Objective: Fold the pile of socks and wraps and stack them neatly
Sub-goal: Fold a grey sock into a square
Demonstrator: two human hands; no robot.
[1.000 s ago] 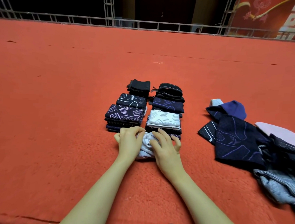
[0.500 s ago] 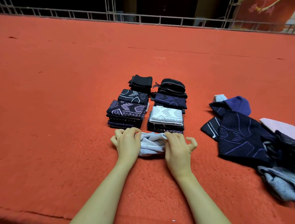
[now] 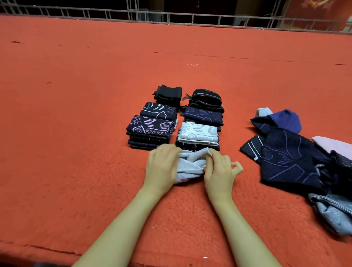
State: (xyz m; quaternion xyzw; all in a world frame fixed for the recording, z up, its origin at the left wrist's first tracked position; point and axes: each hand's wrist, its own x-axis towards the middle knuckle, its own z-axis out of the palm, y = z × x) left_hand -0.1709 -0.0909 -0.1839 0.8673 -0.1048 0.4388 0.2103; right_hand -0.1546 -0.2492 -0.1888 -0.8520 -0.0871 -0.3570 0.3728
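Two hands, left (image 3: 161,165) and right (image 3: 220,171), pinch a crumpled pale-grey knit sock (image 3: 190,166) just before folded dark stacks (image 3: 151,132); unfolded pile (image 3: 291,158) rightward, well apart on red carpet (image 3: 71,108).

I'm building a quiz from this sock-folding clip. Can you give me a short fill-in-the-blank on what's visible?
1. Both hands hold a light ____ sock.
2. The folded stacks stand in ____ columns.
3. The unfolded pile lies to the person's ____.
4. Everything rests on a ____ carpet.

Missing words: grey; two; right; red
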